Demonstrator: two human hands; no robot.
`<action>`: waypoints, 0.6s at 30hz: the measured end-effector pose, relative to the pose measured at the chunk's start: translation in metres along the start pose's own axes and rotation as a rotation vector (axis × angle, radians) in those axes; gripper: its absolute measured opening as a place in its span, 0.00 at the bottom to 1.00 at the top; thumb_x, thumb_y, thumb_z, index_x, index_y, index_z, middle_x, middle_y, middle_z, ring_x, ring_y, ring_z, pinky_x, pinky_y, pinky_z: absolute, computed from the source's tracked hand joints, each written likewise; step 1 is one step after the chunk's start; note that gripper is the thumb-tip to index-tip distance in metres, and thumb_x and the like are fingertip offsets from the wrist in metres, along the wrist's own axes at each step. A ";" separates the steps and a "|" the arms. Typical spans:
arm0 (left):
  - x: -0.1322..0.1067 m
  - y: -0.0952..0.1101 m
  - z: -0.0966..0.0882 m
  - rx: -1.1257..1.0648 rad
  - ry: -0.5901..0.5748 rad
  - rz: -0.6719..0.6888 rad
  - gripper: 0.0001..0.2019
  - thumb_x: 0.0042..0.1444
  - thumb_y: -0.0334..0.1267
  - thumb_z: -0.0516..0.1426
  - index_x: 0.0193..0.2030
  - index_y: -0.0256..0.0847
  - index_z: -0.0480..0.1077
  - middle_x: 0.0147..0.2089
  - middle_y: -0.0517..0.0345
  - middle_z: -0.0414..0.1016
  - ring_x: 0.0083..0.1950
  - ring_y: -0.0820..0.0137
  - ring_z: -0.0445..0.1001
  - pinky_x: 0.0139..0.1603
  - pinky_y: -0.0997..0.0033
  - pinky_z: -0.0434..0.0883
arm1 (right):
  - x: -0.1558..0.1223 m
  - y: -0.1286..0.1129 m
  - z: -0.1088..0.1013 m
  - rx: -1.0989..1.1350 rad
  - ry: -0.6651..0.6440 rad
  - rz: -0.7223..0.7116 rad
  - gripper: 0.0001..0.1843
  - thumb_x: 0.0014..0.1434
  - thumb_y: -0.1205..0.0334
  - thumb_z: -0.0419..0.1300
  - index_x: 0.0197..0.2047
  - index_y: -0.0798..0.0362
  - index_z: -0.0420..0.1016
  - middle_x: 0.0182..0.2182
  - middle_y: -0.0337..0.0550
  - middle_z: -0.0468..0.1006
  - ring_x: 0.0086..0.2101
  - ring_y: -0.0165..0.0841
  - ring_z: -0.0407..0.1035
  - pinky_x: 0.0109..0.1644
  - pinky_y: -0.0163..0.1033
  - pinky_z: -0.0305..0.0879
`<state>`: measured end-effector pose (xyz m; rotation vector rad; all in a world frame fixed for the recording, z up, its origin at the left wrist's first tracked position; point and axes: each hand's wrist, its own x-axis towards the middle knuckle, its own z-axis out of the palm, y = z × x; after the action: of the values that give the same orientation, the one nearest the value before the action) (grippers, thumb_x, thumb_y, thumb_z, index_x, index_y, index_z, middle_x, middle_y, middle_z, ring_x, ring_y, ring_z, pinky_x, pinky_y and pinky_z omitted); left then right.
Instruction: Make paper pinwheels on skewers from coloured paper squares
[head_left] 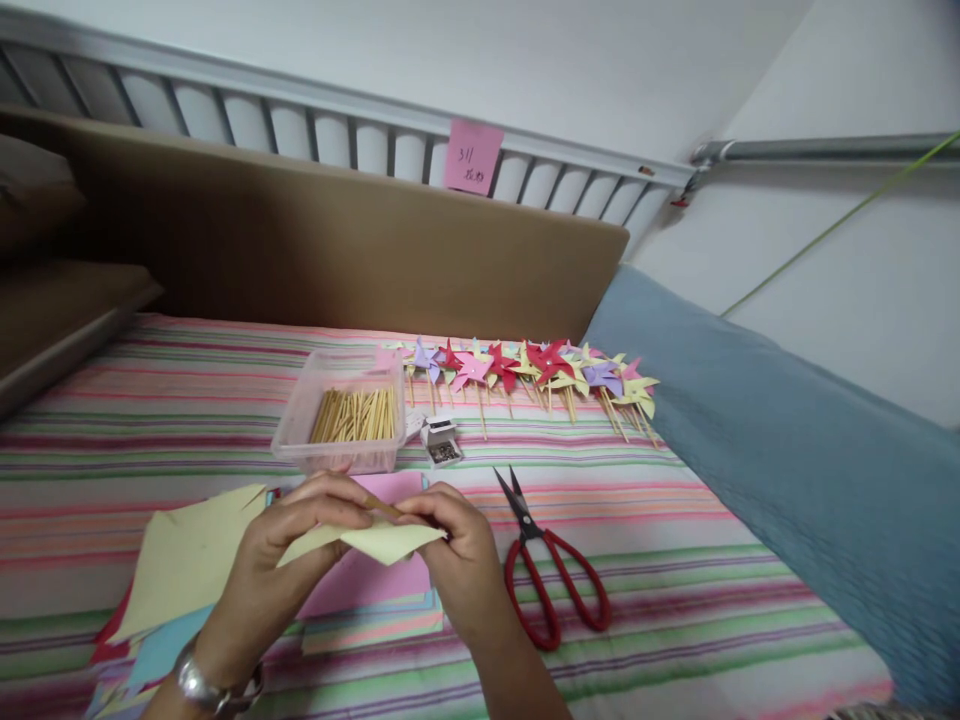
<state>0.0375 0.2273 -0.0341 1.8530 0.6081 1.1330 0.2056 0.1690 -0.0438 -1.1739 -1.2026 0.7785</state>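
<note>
A pale yellow paper (386, 541), folded like a pinwheel, is held between my two hands above the stacked paper. My left hand (300, 530) is closed on its left side, thumb below and fingers on top. A thin wooden stick (383, 507) lies against the paper, its end pinched by my right hand (461, 545); the paper's right tip touches that hand too. Fingers hide where stick and paper meet. Below lie pink sheets (367, 585) on other coloured paper. Right of my right hand, scissors with red handles (529, 530) rest with blades slightly apart.
A clear plastic box (300, 440) of wooden sticks stands ahead, beside a small box of tiny metal pieces (444, 452). Several finished pinwheels (472, 370) lie at the back right. Yellow sheets (191, 550) are piled left. A brown board (360, 250) closes off the back.
</note>
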 end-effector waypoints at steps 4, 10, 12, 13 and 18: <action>-0.002 -0.002 -0.001 0.016 0.020 -0.018 0.07 0.52 0.31 0.59 0.34 0.49 0.76 0.41 0.58 0.76 0.47 0.64 0.72 0.59 0.60 0.59 | 0.000 -0.004 0.000 -0.017 0.011 0.002 0.09 0.52 0.71 0.61 0.33 0.48 0.80 0.28 0.38 0.72 0.31 0.30 0.67 0.36 0.34 0.63; -0.003 -0.001 -0.001 0.016 0.023 -0.001 0.06 0.53 0.32 0.59 0.34 0.47 0.76 0.40 0.57 0.77 0.46 0.64 0.73 0.60 0.58 0.59 | 0.000 -0.003 0.002 -0.011 0.025 -0.004 0.09 0.51 0.72 0.61 0.32 0.49 0.80 0.27 0.38 0.72 0.30 0.30 0.67 0.33 0.33 0.62; -0.002 -0.001 -0.002 0.023 0.023 0.003 0.05 0.53 0.32 0.59 0.34 0.46 0.76 0.40 0.56 0.77 0.46 0.64 0.73 0.59 0.58 0.61 | -0.001 -0.002 0.002 -0.012 0.012 -0.008 0.10 0.52 0.73 0.60 0.32 0.49 0.80 0.27 0.37 0.73 0.30 0.30 0.67 0.34 0.33 0.62; -0.002 -0.001 -0.002 0.029 0.022 0.009 0.05 0.53 0.32 0.59 0.34 0.46 0.75 0.40 0.57 0.77 0.46 0.64 0.73 0.59 0.58 0.61 | -0.001 -0.001 0.002 -0.013 0.007 -0.011 0.10 0.52 0.73 0.60 0.33 0.49 0.79 0.27 0.37 0.73 0.30 0.29 0.68 0.34 0.33 0.62; -0.001 -0.001 -0.002 0.046 0.004 0.047 0.07 0.53 0.31 0.59 0.35 0.48 0.75 0.39 0.60 0.77 0.45 0.67 0.73 0.60 0.60 0.60 | -0.003 0.000 0.002 -0.022 0.003 -0.013 0.13 0.52 0.76 0.59 0.33 0.49 0.80 0.27 0.36 0.73 0.31 0.29 0.68 0.34 0.32 0.62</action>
<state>0.0356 0.2277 -0.0349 1.9138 0.6008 1.1624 0.2026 0.1672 -0.0449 -1.1840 -1.2185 0.7553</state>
